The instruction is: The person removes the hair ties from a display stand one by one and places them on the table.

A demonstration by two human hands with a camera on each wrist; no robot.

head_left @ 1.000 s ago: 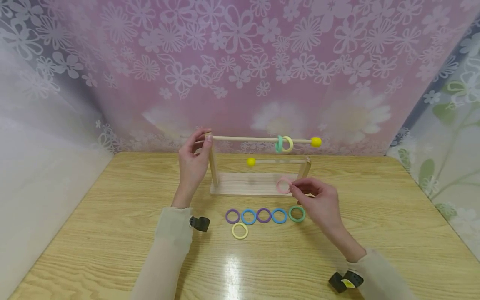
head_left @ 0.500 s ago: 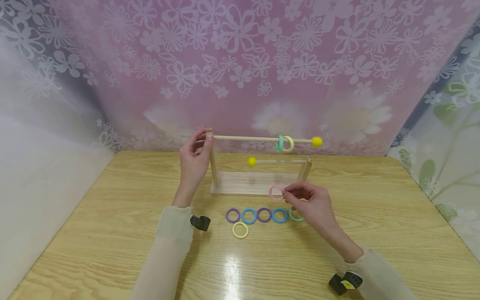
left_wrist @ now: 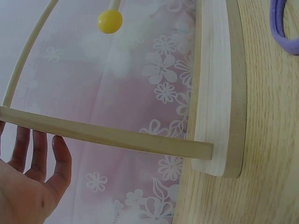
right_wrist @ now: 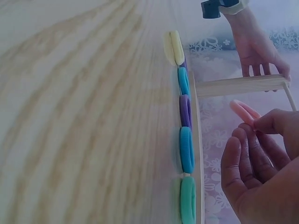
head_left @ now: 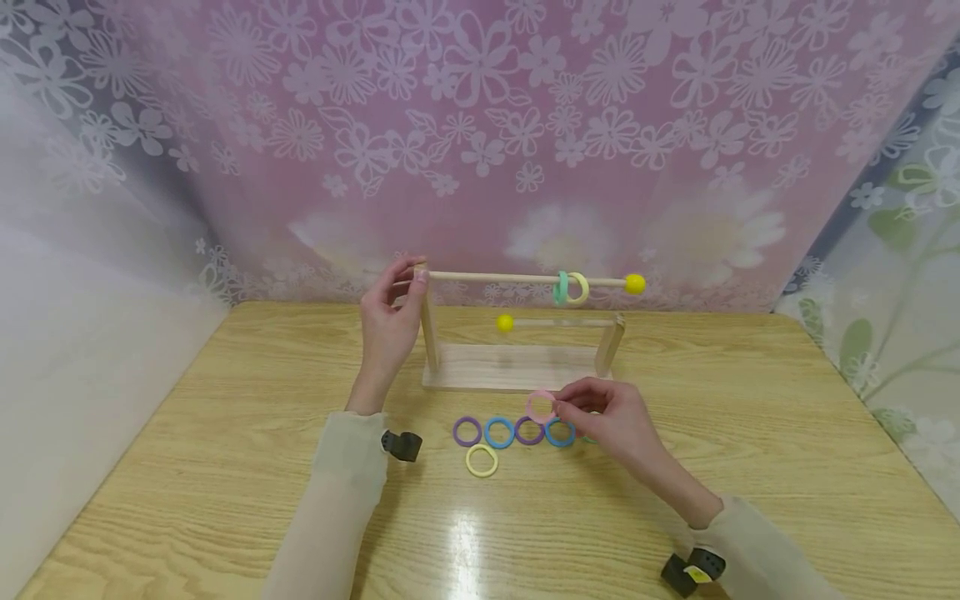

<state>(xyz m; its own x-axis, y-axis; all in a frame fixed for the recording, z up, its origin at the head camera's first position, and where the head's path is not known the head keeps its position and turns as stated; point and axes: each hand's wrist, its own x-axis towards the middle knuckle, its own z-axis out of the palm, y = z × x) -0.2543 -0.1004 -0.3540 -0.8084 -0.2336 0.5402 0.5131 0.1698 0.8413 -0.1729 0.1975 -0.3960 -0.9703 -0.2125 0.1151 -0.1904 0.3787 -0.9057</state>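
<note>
At the back of the table stands a wooden ring stand (head_left: 517, 367) with two rods. My left hand (head_left: 390, 321) grips the top of its left post (left_wrist: 107, 135), thumb in front and fingers behind. Between thumb and fingertips, my right hand (head_left: 611, 421) pinches a pink ring (right_wrist: 240, 111), held in the air in front of the stand's base. A mint green ring (head_left: 561, 288) and a pale yellow ring (head_left: 583, 287) hang on the upper rod (head_left: 487, 277). No ring is on the lower rod (head_left: 562, 322).
Purple and blue rings (head_left: 488, 432) lie in a row before the stand. A green ring (right_wrist: 188, 200) ends the row, mostly behind my right hand in the head view. Nearer lies a yellow ring (head_left: 469, 461). Yellow balls (head_left: 634, 284) cap the rods. A floral curtain (head_left: 480, 167) hangs behind.
My right hand has carried the pink ring left and toward me, from over the stand's base to above the row of rings. The left hand keeps its grip on the post.
</note>
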